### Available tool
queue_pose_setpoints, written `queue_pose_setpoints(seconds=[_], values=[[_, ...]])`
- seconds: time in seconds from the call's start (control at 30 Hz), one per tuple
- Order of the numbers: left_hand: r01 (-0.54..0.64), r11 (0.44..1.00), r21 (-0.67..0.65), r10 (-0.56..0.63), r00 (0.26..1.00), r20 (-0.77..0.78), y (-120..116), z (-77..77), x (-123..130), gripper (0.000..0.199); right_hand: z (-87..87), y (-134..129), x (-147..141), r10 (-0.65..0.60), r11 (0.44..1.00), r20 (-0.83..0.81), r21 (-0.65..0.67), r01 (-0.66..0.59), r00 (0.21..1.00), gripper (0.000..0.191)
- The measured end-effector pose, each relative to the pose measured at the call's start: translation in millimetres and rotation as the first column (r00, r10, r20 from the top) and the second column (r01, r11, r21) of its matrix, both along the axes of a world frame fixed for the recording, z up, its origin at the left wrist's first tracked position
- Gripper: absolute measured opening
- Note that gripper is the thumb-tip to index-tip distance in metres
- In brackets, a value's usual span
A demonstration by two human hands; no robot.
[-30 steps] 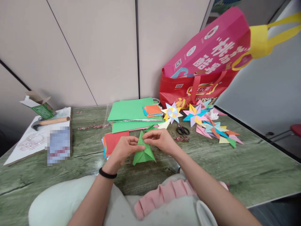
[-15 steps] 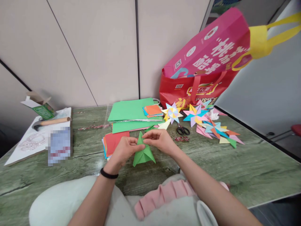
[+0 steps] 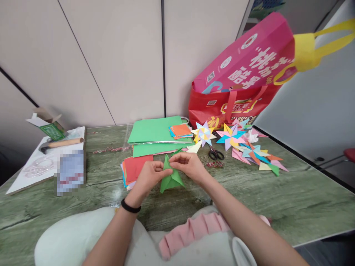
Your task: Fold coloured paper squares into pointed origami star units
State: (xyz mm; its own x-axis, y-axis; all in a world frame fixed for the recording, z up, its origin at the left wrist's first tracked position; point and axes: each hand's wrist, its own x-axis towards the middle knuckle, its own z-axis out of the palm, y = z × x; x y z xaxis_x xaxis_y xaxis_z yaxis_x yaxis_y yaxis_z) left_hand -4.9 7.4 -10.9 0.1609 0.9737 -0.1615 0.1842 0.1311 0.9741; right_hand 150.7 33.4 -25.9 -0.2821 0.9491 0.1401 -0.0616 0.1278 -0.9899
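A folded piece of green paper (image 3: 171, 181) is held up between my two hands, its narrow tip pointing away from me and its wider creased end toward me. My left hand (image 3: 151, 177) pinches its left side between thumb and fingers. From the right, my right hand (image 3: 190, 166) grips the paper near the tip with thumb and fingertips. Just left of it lies a stack of coloured paper squares (image 3: 136, 168), red on top, partly behind my left hand. Beyond my hands are green paper sheets (image 3: 155, 129) in a clear sleeve.
Black-handled scissors (image 3: 216, 153) lie right of my hands. Several folded paper stars (image 3: 230, 136) spread toward the right, before a red bag (image 3: 208, 107) and a pink bag (image 3: 235, 59). Small orange squares (image 3: 181, 129) top the sheets. At left, a hammer (image 3: 62, 144) rests on a white board (image 3: 20, 177).
The green paper's near end has swung slightly to the right and tilted. Both hands keep their pinch on it and have shifted only slightly.
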Motion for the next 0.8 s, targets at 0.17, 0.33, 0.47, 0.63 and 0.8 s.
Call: queue_pose_setpoints(seconds=[0.17,0.33,0.47,0.63,0.8], values=[[-0.072,0.988,0.133,0.070,0.997,0.021,2.7,2.4,-0.3,0.025,-0.2,1.1,0.4,-0.021,1.000,0.054,0.013,0.020,0.998,0.023],[-0.210,0.964,0.161,0.188,0.972,0.141,4.7,1.9,-3.3,0.023,0.2,-0.1,0.2,0.011,1.000,0.080,0.023,-0.012,0.997,0.024],[-0.202,0.971,0.131,0.177,0.968,0.179,3.7,2.7,-2.8,0.025,0.1,-0.6,0.8,0.039,0.999,0.095,0.009,-0.040,0.995,0.025],[-0.197,0.973,0.123,0.167,0.962,0.217,2.6,2.9,-2.1,0.022,0.1,-0.9,1.2,0.044,0.999,0.107,0.024,-0.047,0.993,0.026],[-0.185,0.980,0.079,0.163,0.960,0.228,2.2,3.5,-1.6,0.023,0.7,-1.2,1.0,0.048,0.997,0.125,0.058,-0.056,0.991,0.021]])
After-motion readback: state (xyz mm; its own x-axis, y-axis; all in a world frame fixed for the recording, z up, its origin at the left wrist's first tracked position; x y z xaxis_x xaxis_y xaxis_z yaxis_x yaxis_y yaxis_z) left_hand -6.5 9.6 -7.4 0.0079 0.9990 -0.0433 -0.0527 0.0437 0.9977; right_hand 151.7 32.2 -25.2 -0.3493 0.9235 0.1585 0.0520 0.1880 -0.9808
